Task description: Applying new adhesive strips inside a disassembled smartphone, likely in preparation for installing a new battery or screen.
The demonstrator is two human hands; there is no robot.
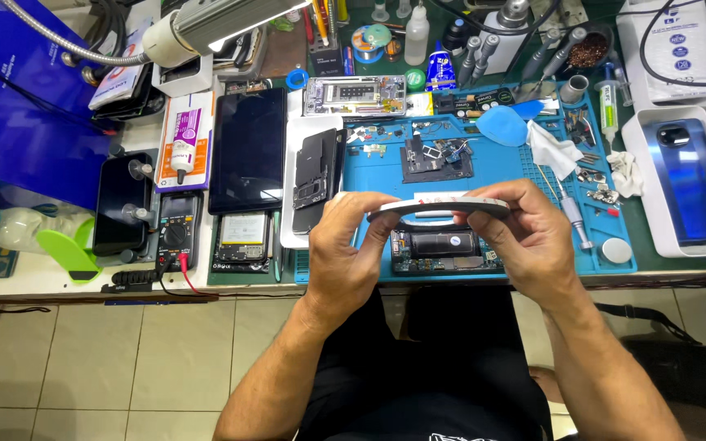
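Head view, looking down over the repair counter (pixel 59 278): I have both hands raised just above the blue work mat (pixel 500 167), and between them a thin, pale phone panel (pixel 439 208), seen edge-on and held nearly level. My left hand (pixel 345 249) is closed on its left end, thumb on top and fingers beneath; my right hand (pixel 533 237) grips the right end the same way. The hands are apart, one at each end, both clamped on the panel. I cannot tell from this angle whether it is a screen or a back cover.

Directly below it on the mat lies an opened phone body (pixel 435 249), its dark battery and boards exposed. By my judgement the teardown is well along: the panel is off the body and in hand, and small brackets and a dark circuit module (pixel 435 157) are laid out toward the rear of the mat. Nothing yet looks reassembled; the body lies open.

Around the mat: a black tablet (pixel 248 151) to the left, a multimeter (pixel 177 233) with red lead beside it, another bare phone frame (pixel 355 95) at the back, a tweezer-and-bottle clutter behind that, and a blue phone (pixel 692 180) face down in a white tray (pixel 643 184) at far right.
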